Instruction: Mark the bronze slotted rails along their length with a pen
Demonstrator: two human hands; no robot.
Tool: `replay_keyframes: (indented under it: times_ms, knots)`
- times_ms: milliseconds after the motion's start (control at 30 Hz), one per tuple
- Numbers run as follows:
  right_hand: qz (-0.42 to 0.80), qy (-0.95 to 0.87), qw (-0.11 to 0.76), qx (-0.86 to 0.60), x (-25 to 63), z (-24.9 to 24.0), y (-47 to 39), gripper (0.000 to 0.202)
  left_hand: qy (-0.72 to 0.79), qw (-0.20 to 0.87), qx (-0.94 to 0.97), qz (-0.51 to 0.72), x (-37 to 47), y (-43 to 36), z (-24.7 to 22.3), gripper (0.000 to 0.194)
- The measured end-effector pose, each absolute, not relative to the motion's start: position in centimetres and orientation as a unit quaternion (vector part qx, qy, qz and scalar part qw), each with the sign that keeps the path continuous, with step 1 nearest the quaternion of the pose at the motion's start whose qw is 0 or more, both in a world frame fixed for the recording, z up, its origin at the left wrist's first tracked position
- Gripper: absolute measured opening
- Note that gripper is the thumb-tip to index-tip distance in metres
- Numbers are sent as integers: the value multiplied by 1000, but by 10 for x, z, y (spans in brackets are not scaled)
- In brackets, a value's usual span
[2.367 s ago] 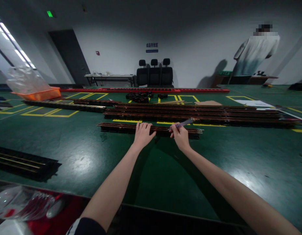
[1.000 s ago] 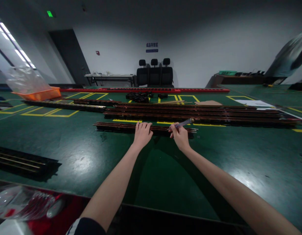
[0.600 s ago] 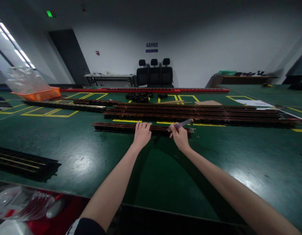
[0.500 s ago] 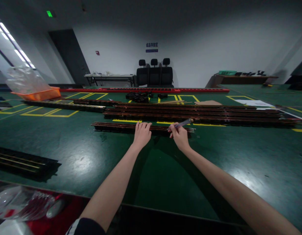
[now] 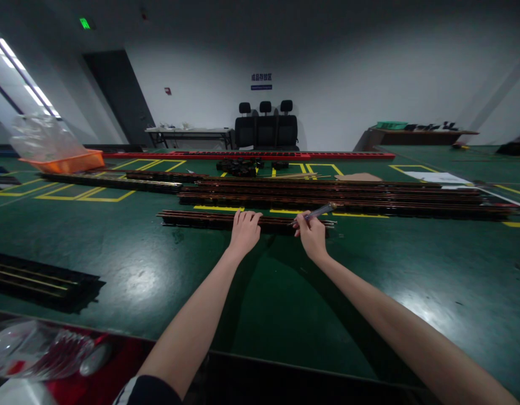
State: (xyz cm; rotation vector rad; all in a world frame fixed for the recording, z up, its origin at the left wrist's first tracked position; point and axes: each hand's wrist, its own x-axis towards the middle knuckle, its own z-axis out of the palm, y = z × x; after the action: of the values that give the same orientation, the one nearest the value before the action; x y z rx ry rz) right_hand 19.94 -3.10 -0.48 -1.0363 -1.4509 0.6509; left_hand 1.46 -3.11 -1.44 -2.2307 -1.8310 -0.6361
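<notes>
A short bundle of dark, slim rails [image 5: 200, 219] with thin coppery lines lies crosswise on the green table in front of me. Across its middle rests my left hand [image 5: 245, 229], palm down, fingers laid over the rails. To the right, my right hand [image 5: 312, 236] is closed around a slender pen-like tool [image 5: 322, 211] with a translucent grey barrel and a brownish end. The tool slants down to the left, its tip at the rails near their right end. Whether the tip touches them I cannot tell.
Just beyond lies a longer stack of similar rails [image 5: 348, 197]. More rails [image 5: 40, 278] sit at the left front. An orange tray [image 5: 74, 162] with plastic bags is at the back left, and black parts [image 5: 238, 166] lie behind the stack. A plastic bottle [image 5: 44, 349] is below the table edge.
My right hand and the pen-like tool have shifted slightly to the right. My left hand and the rails have stayed in place.
</notes>
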Motion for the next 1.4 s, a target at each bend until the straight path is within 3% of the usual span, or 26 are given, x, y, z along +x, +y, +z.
replay_keyframes:
  times_ms: [500,1033,1400]
  knots:
    - [285,-602,588,-458,200,-6,-30,57,-616,94,-752,-215,15,-31,-14,40]
    - [280,-583,612,-456,201,-7,-28,40,-613,93,-754,-215,13,-30,-15,41]
    - [281,-622,587,-436,200,-6,-31,49,-619,89,-749,-219,14,-31,-13,45]
